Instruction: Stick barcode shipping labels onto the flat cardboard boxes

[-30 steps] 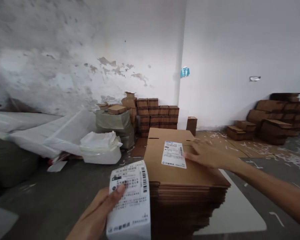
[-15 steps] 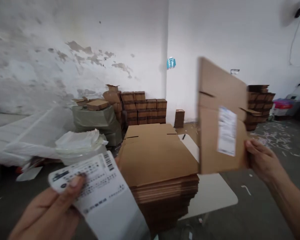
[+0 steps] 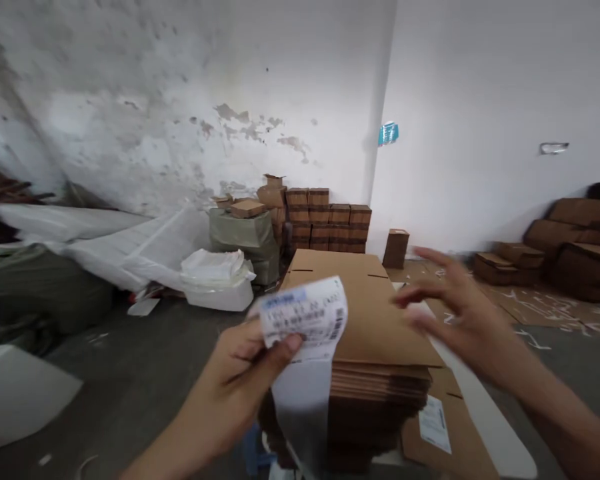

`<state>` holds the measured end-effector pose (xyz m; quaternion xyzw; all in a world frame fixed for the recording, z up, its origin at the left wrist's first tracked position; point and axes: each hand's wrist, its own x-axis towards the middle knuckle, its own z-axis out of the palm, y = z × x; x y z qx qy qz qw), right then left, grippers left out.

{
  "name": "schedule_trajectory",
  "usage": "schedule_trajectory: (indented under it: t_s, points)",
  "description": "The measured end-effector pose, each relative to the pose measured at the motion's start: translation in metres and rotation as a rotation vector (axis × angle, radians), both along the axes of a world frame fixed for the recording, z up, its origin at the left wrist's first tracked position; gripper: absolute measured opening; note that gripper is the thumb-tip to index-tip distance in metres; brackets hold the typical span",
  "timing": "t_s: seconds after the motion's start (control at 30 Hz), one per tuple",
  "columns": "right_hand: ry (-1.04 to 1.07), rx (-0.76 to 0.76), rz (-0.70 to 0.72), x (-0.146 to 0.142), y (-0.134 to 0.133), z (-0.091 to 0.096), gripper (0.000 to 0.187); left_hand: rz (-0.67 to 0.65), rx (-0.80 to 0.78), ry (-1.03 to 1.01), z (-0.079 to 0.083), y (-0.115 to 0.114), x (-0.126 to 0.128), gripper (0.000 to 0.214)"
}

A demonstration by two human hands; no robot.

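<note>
A strip of printed shipping labels [image 3: 303, 367] is pinched between the thumb and fingers of my left hand [image 3: 250, 367], its lower end hanging down. Behind it stands a tall stack of flat cardboard sheets [image 3: 375, 320], slotted near the far edge. My right hand [image 3: 460, 320] hovers over the right side of the stack, fingers spread and holding nothing. Below it, a cardboard sheet with a label [image 3: 450, 427] lies on the white table [image 3: 505, 427], partly hidden by the stack.
Bundled cardboard [image 3: 330, 220] is piled along the back wall. White packing bags [image 3: 215, 280] and a green wrapped bale [image 3: 245, 237] are on the left. More brown boxes [image 3: 580, 260] stand at the right, with paper scraps on the floor around them.
My right hand has let go of the labelled cardboard sheet, which now lies on the table. My left hand has brought the label strip over the stack's near edge. The view has turned left.
</note>
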<state>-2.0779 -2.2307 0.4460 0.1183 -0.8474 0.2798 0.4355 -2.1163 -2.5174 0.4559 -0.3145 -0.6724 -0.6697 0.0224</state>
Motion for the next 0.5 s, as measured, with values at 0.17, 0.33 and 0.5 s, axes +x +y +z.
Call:
schedule_trajectory:
  t_s: [0.17, 0.33, 0.5]
  points:
    - [0.121, 0.19, 0.334, -0.003, -0.11, 0.044, 0.007, -0.023, 0.112, -0.156, -0.002, -0.006, 0.005, 0.03]
    - [0.246, 0.44, 0.381, -0.005, -0.124, 0.024, 0.015, -0.108, 0.415, -0.567, 0.008, -0.012, -0.008, 0.031]
    - [0.205, 0.072, 0.346, 0.018, -0.094, 0.063, 0.009, 0.061, 0.679, -0.488, 0.017, -0.028, -0.053, 0.036]
